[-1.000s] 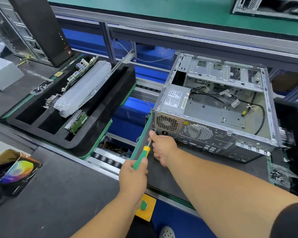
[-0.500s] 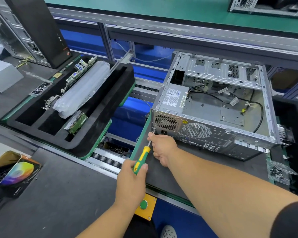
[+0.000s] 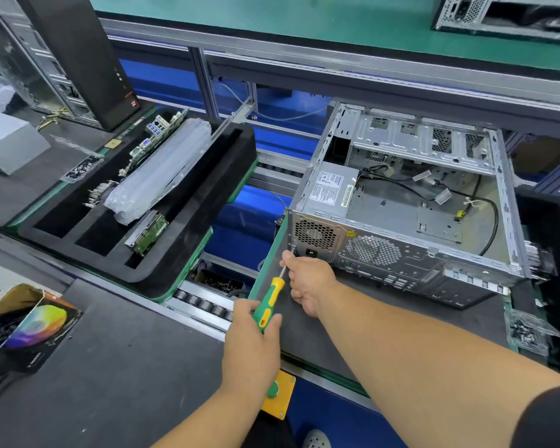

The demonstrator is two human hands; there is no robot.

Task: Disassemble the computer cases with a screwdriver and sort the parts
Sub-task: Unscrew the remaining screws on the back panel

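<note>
Head view: screwdriver set against the rear of an opened computer case

Head camera, looking down at a dark desk [image 3: 385, 321]: a person's left hand [image 3: 256, 344] wraps its grip around the green-and-yellow handle of a screwdriver [image 3: 270, 302], whose thin metal shaft points up and to the right, toward the lower left corner of the rear panel of an open computer case [image 3: 401, 221]. The right hand [image 3: 311, 279] sits at that same corner, fingers curled around the shaft near the tip, just below the power supply [image 3: 330, 192] that is mounted in the case's left rear corner. The case lies on its side on the desk with its side panel off, black cables trailing across its bare floor. To the left, a black slotted tray [image 3: 188, 221] holds circuit boards [image 3: 149, 232] and a clear plastic wrap [image 3: 159, 173]. A small bag of screws [image 3: 527, 331] lies on the desk at the right
</note>
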